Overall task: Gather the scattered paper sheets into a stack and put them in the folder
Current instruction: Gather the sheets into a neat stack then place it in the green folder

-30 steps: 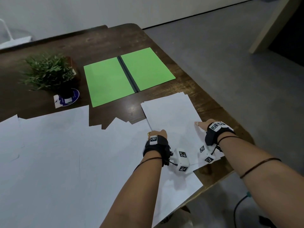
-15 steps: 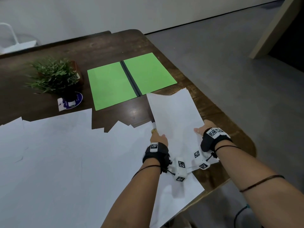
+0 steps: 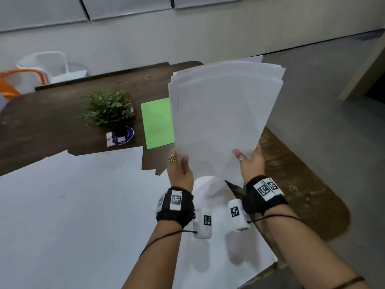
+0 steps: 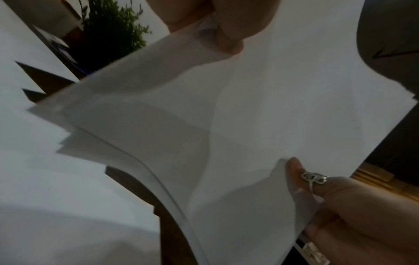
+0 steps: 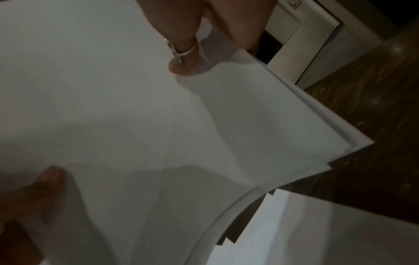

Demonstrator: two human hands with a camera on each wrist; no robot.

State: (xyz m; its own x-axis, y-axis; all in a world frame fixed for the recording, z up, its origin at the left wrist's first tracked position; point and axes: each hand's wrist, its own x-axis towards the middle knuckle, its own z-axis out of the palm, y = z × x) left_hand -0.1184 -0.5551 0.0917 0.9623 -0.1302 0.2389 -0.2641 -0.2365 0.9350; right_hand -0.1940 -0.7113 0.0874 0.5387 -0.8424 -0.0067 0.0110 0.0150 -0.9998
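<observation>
I hold a stack of white sheets [image 3: 223, 113] upright in the air above the table, its edges a little uneven. My left hand [image 3: 180, 163] pinches its lower left edge and my right hand [image 3: 246, 158] pinches its lower right edge. The left wrist view shows the stack [image 4: 226, 116] gripped by my left hand [image 4: 217, 30], with my right hand's thumb on the front. In the right wrist view my right hand [image 5: 195, 44] grips the stack [image 5: 136, 116]. The open green folder [image 3: 157, 123] lies behind, its right half hidden by the stack. Several loose sheets [image 3: 73, 205] cover the near table.
A small potted plant [image 3: 108, 109] stands left of the folder on the dark wooden table [image 3: 52, 122]. The table's rounded right edge [image 3: 333, 205] is close to my right arm. A white chair [image 3: 52, 65] and an orange chair [image 3: 12, 80] stand beyond the far edge.
Both hands have lifted the stack off the table and tipped it upright, so it now hides the folder's right half. The head view has tilted up.
</observation>
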